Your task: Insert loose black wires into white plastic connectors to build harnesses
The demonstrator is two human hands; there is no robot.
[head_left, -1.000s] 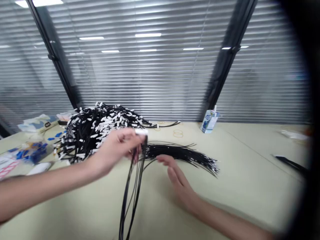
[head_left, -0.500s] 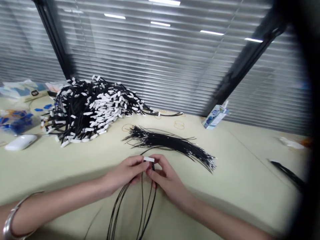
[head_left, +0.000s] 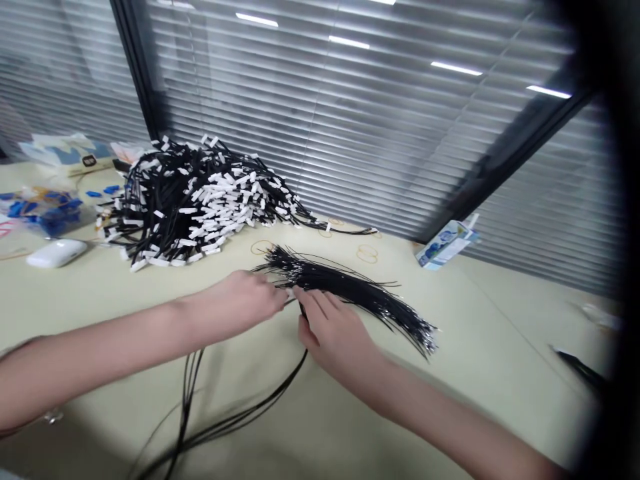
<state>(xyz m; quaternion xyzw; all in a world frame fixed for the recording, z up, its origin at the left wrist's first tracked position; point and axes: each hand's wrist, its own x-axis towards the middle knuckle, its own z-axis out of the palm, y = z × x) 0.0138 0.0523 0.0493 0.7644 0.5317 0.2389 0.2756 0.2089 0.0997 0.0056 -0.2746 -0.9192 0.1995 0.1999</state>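
Between my two hands a small white connector shows, mostly covered by fingers. My right hand is closed on the connector, its fingertips on the white plastic, and black wires drop from under it in a loop. My left hand is closed at the connector's left side; more black wires hang below its wrist, and its fingertips are hidden. Just behind both hands lies a bundle of loose black wires with bare shiny ends.
A large heap of black cables with white connectors lies at the back left. Near it are a white case, a bag of blue parts and a tissue pack. A drink carton stands by the blinds; rubber bands lie on the table.
Both hands have moved up and away from me, closer to the wire bundle. The connector, plain to see before, is now mostly covered. The wires have swung left, and the view has shifted.
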